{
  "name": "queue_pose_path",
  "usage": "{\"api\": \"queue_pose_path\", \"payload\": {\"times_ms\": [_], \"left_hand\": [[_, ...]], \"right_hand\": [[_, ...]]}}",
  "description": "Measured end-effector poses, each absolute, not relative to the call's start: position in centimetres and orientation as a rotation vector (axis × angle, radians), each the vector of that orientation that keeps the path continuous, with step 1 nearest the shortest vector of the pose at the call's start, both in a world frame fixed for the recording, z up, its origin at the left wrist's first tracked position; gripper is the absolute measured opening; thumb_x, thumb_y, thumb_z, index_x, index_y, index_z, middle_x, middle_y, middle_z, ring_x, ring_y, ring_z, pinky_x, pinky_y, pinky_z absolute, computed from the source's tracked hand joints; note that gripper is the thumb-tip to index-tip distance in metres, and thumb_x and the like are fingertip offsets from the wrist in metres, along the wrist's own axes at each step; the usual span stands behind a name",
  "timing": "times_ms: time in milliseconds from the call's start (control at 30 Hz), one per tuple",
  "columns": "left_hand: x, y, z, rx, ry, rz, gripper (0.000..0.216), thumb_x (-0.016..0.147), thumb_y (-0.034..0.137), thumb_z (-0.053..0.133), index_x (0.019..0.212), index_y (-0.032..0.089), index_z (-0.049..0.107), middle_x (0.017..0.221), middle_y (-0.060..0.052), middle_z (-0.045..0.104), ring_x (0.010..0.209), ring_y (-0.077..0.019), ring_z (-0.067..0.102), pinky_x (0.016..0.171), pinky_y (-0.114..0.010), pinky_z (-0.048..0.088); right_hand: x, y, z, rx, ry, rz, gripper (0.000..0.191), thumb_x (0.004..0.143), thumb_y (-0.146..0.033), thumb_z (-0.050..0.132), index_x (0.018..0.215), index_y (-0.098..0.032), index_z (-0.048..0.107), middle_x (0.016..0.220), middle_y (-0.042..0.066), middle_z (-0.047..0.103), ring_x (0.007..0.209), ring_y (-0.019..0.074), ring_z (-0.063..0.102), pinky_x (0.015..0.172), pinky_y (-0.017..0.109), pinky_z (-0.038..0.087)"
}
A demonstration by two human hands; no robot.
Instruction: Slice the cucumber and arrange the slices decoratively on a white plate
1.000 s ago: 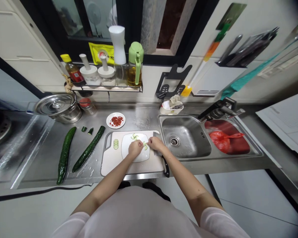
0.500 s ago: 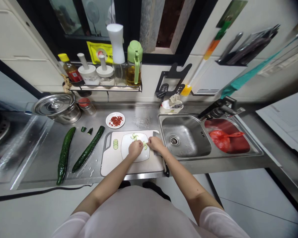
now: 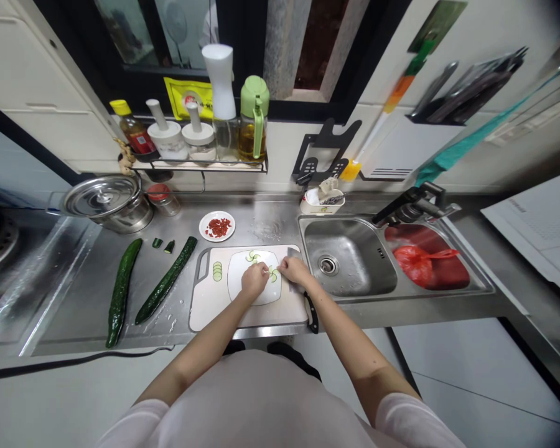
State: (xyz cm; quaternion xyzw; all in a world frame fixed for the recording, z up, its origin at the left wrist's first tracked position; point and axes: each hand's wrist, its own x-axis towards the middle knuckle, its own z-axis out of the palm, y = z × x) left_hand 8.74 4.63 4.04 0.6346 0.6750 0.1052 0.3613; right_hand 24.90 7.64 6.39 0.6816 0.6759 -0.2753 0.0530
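Over a white square plate (image 3: 242, 289) my left hand (image 3: 254, 279) is closed in a pinch, and whatever lies between its fingertips is too small to make out. Facing it, my right hand (image 3: 294, 270) also pinches, fingertips at the edge of the cut cucumber slices (image 3: 273, 274) on the plate's right side. More twisted slices (image 3: 252, 256) sit at the plate's far side, partly behind my left hand. Under the plate lies a cutting board (image 3: 210, 311), with a stack of round cucumber slices (image 3: 217, 271) at its left. A knife (image 3: 312, 313) rests along the board's right edge, its blade partly under my right hand.
Two whole-looking cucumbers (image 3: 124, 292) and two cut ends (image 3: 168, 247) lie left of the board. Behind it stands a small dish of red bits (image 3: 218, 226). A steel sink (image 3: 350, 261) is at the right, a lidded pot (image 3: 116, 205) at the back left.
My fingers have shifted only slightly above the plate, both hands staying pinched. The plate, slices and knife remain where they were.
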Motion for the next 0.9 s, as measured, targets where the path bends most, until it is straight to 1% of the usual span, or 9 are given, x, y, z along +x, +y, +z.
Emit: {"api": "queue_pose_path", "payload": {"times_ms": [233,433,900], "left_hand": [[9.22,4.84,3.93,1.644,1.759,0.284,0.010,0.084,0.031,0.059,0.088,0.023,0.064,0.093,-0.001,0.067,0.087,-0.0164,0.061,0.070,-0.026,0.040],[9.47,4.97,3.63,1.662,1.777,0.241,0.013,0.086,0.034,0.058,0.090,0.024,0.064,0.100,-0.002,0.066,0.089,-0.0167,0.061,0.072,-0.026,0.041],[9.46,4.94,3.53,1.662,1.791,0.221,0.012,0.086,0.034,0.059,0.089,0.023,0.064,0.101,-0.002,0.067,0.090,-0.0164,0.060,0.073,-0.026,0.041]], "right_hand": [[25.44,7.57,6.43,2.111,2.056,-0.858,0.011,0.084,-0.030,0.062,0.085,-0.018,0.064,0.086,0.004,0.068,0.076,0.0132,0.057,0.061,0.021,0.031],[25.12,7.40,6.25,2.119,2.014,-0.875,0.013,0.084,-0.032,0.063,0.084,-0.019,0.063,0.086,0.004,0.068,0.077,0.0133,0.058,0.060,0.021,0.031],[24.79,7.01,6.51,2.104,1.997,-0.840,0.015,0.085,-0.034,0.063,0.088,-0.019,0.064,0.086,0.004,0.068,0.080,0.0140,0.060,0.061,0.021,0.033]]}}
